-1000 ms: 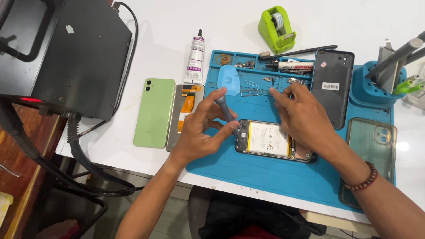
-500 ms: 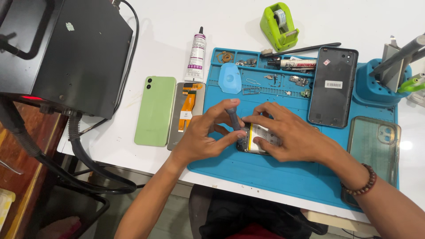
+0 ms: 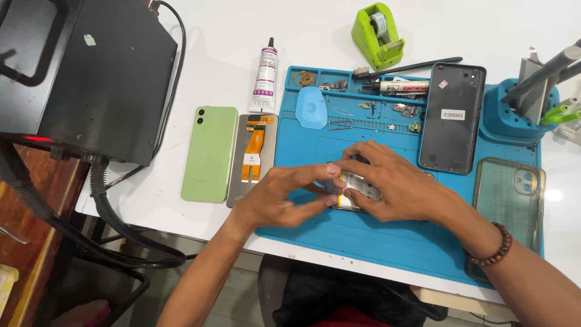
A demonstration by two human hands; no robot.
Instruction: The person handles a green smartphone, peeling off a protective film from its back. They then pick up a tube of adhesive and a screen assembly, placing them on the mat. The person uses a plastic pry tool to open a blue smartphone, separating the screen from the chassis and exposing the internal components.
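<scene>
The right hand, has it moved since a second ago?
Yes. The right hand has come down from the small parts near the marker onto the opened phone, now meeting the left hand.

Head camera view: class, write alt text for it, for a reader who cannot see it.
Two bare hands, the left hand and right hand, meet over an opened phone lying on a blue work mat. Left of the mat lie a green back cover and a screen panel; a black back cover lies at the mat's right.
</scene>
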